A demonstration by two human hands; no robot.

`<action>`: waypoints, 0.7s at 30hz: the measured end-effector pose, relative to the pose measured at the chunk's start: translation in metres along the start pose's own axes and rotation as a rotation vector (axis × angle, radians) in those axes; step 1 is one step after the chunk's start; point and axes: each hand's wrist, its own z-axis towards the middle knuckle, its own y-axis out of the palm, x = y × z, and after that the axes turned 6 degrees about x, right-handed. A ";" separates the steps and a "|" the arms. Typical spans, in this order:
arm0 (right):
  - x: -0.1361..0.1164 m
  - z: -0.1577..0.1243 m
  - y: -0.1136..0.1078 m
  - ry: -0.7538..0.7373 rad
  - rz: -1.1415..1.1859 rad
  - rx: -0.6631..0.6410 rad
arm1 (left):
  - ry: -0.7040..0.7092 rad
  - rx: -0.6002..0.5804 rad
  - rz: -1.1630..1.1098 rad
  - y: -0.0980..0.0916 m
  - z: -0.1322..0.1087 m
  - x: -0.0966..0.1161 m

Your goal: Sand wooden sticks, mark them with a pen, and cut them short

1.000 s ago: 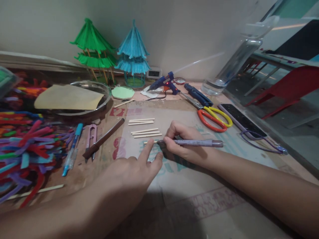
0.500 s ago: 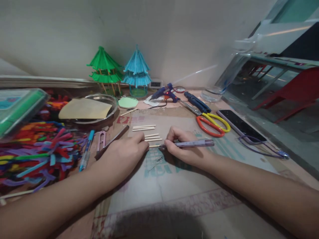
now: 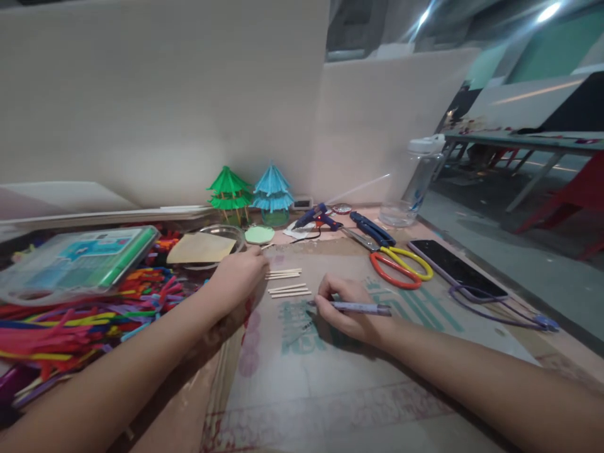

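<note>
My right hand rests on the printed sheet with its fingers closed round a pen, whose tip points left. My left hand is farther forward, beside the upper group of thin wooden sticks; its fingers are bent together, and what they hold, if anything, is hidden. A second group of sticks lies between the hands. Another stick shows partly beyond my left fingertips, near the light green paper disc.
Green and blue layered paper roofs stand by the wall. A glue gun, scissors, phone and bottle lie or stand rightward. Colourful pipe cleaners and a plastic case are left.
My left hand has moved forward and left, away from the stick at the pen's tip. My right hand still holds the pen. The view has tilted up, showing more wall.
</note>
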 end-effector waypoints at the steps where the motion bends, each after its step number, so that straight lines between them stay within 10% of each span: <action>1: 0.000 0.000 0.000 -0.006 0.008 0.008 | -0.006 -0.002 0.020 -0.001 0.003 -0.002; 14: 0.003 0.002 -0.001 -0.042 0.049 0.078 | -0.068 0.028 0.135 0.012 0.033 -0.009; 21: 0.023 0.003 0.003 -0.097 0.036 0.231 | 0.051 0.224 -0.020 0.005 -0.003 0.027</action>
